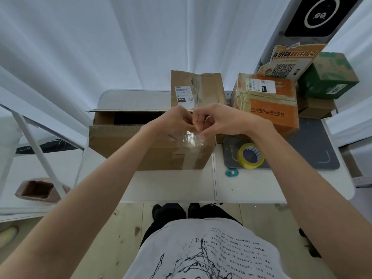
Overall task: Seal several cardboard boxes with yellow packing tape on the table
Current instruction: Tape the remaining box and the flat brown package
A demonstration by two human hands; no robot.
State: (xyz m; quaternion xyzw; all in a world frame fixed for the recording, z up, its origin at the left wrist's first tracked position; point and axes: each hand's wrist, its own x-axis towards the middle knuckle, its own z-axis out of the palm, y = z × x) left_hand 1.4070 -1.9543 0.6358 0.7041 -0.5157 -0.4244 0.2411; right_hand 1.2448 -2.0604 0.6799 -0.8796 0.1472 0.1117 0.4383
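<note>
The large cardboard box sits on the white worktop, well back from the near edge, so a bare strip of worktop lies in front of it. Its far flap is open, showing a dark inside; its near top and front carry old clear and brown tape. Above its right top corner both hands meet: the left hand and the right hand, fingertips curled together and pinching a crumpled piece of clear tape. What exactly lies between the fingertips is too small to tell. To the right of this box the yellow tape roll lies on a grey mat, with a small teal object just in front, its kind unclear. Behind it stand a labelled brown box, an orange box and a green box, the last close to the worktop's right edge
</note>
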